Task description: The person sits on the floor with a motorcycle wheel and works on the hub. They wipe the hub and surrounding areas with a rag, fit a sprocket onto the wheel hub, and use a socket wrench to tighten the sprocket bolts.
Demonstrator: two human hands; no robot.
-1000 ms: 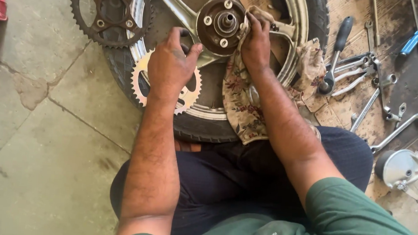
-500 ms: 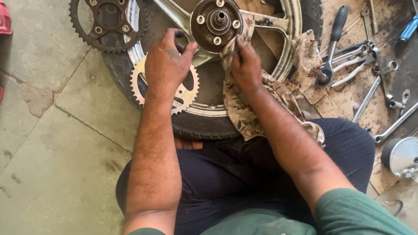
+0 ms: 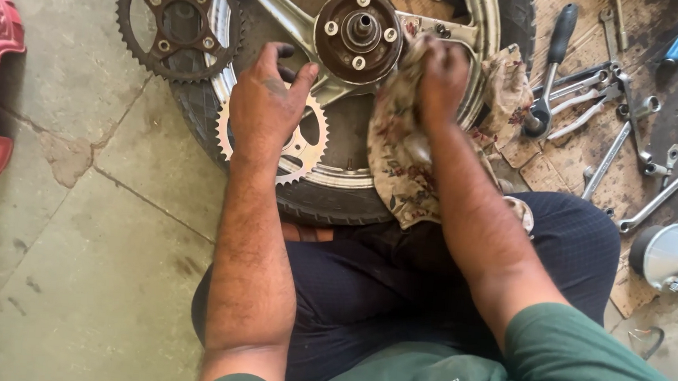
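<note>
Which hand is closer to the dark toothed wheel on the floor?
Left. The left hand lies beside the dark sprocket; the right hand, gripping the rag, is beyond the hub.

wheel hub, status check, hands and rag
Left hand flat on silver toothed sprocket. Right hand presses floral cloth rag against round dark wheel hub. Nothing blocking.
</note>
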